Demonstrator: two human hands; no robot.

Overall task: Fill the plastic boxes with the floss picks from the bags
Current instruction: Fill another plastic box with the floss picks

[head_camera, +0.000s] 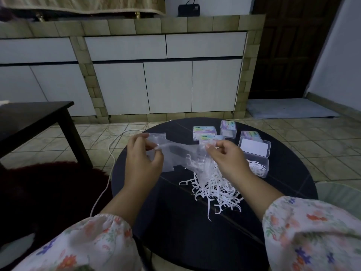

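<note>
A clear plastic bag is held up over the round black table. My left hand pinches its left end and my right hand pinches its right corner. White floss picks spill from the bag into a loose pile on the table below my right hand. An open clear plastic box lies to the right with some picks in its lower half. Several shut, labelled boxes stand at the table's far side.
A white cable runs over the tiled floor at the left of the table. A dark low table stands at the far left and a dark red rug lies beneath it. White cabinets line the back wall.
</note>
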